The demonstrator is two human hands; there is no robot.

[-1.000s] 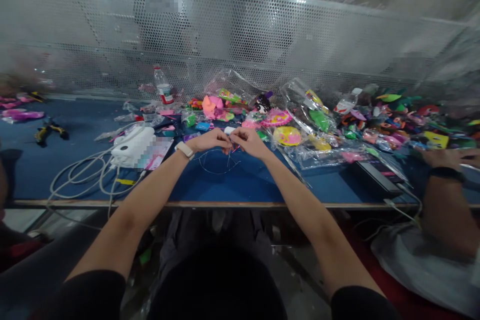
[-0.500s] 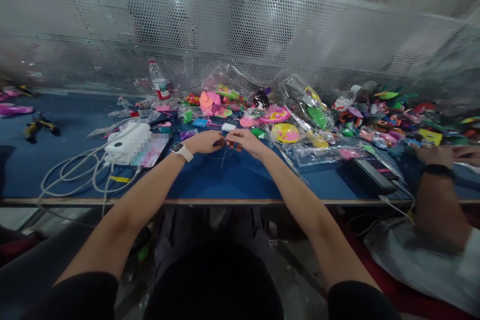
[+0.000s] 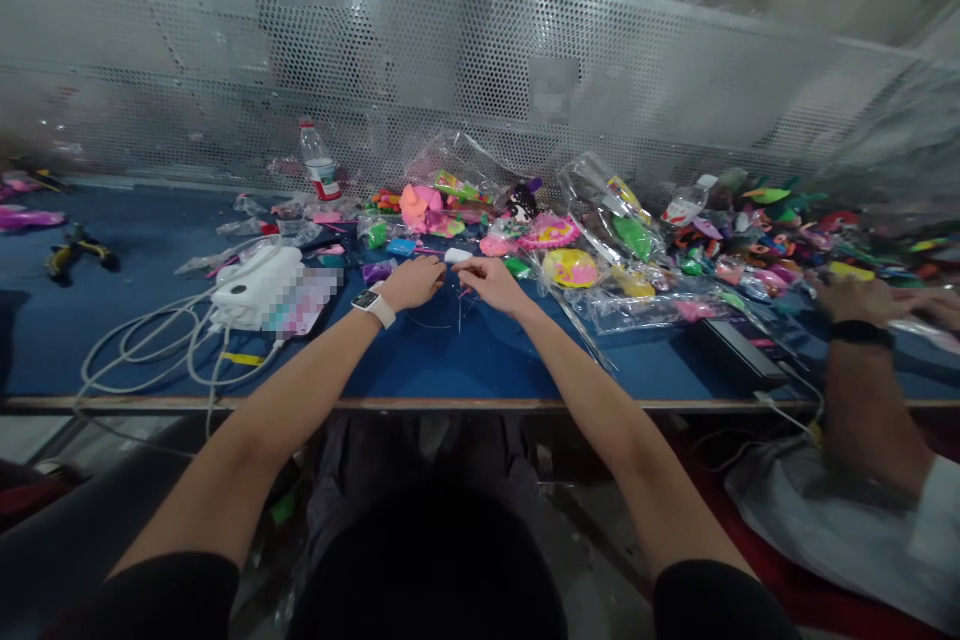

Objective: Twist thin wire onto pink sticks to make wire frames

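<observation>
Both my hands meet over the middle of the blue table. My left hand, with a white watch on its wrist, has its fingers pinched together beside my right hand, which is also pinched. Between them runs a thin wire or thread that loops down onto the table. What else the fingers hold is too small to make out. A small white piece lies just beyond my fingertips.
Colourful small toys in clear bags pile up at the back and right. A white device with grey cables sits left, a plastic bottle behind it, pliers far left. Another person's arm rests at right, beside a black box.
My hands have shifted slightly farther from me and the view has tilted a little. The other person's hand at right has moved a bit inward.
</observation>
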